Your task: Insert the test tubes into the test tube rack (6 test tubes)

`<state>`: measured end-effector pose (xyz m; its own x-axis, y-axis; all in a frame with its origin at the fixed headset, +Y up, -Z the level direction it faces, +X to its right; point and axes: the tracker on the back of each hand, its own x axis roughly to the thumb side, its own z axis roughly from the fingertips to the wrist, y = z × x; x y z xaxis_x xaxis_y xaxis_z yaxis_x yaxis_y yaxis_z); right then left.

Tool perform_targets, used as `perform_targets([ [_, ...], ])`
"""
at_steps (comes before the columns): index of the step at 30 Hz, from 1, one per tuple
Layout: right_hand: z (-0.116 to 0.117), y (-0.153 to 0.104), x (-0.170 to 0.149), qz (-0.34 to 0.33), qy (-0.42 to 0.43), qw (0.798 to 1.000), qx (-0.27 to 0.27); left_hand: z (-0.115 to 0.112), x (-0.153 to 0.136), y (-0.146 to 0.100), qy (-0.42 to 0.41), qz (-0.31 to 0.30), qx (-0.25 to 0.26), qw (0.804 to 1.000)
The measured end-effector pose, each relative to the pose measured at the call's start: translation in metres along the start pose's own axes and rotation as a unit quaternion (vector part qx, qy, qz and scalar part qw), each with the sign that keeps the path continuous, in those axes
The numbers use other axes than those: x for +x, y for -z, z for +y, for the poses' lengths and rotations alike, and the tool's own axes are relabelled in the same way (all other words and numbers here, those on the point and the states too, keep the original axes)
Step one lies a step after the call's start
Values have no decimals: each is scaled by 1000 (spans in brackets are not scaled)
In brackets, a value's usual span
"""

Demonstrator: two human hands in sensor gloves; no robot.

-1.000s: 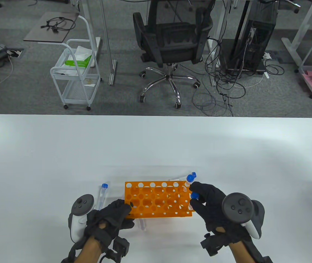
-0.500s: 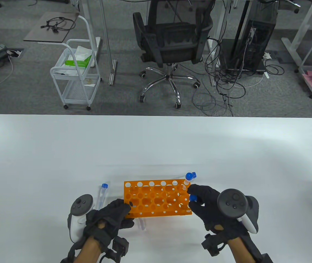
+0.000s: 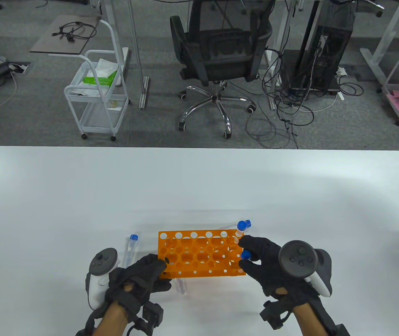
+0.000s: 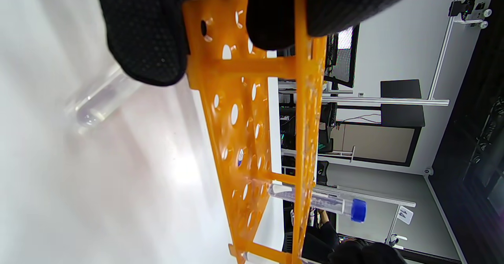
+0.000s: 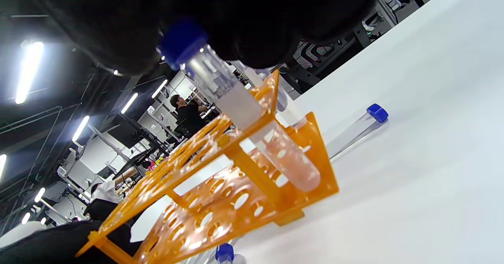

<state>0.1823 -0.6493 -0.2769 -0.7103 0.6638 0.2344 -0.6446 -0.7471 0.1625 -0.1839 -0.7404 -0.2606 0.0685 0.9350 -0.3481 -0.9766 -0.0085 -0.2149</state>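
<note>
While the white table (image 3: pixel 199 189) sits broad beneath it all, the orange rack (image 3: pixel 199 253) lies near the front edge, long axis left to right. The left hand (image 3: pixel 139 276) grips its left end, fingers curled over the frame. The right hand (image 3: pixel 266 262) pinches a blue-capped tube (image 3: pixel 245 256) at the rack's right end, cap up, tip down through a hole, slightly tilted. Another tube (image 3: pixel 241 229) stands in the far right corner. A loose tube (image 3: pixel 131 249) lies flat left of the rack, cap pointing away.

Left hand (image 3: pixel 139 276) and right hand (image 3: pixel 266 262): black textured sensor gloves, grey-and-white trackers strapped on back, black wrist modules with cables.
</note>
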Motion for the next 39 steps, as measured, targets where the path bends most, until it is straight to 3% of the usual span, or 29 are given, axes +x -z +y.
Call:
perform_targets([
  [11,-20,7,-35,67,57,994,-62,3,0,0,-5,-1,2,1000],
  [17,-15,37,-57,157,61,983,-74,9,2,-2,-17,-6,5,1000],
  [23,7,83,-72,235,-46,971,-25,14,0,0,-21,-3,9,1000],
  [28,37,119,-76,252,-148,956,23,18,-1,0,-27,-1,8,1000],
  [31,54,131,-81,282,-167,943,60,21,-1,0,-28,-3,8,1000],
  [39,79,145,-92,292,-201,932,79,26,-1,1,-33,-2,10,999],
])
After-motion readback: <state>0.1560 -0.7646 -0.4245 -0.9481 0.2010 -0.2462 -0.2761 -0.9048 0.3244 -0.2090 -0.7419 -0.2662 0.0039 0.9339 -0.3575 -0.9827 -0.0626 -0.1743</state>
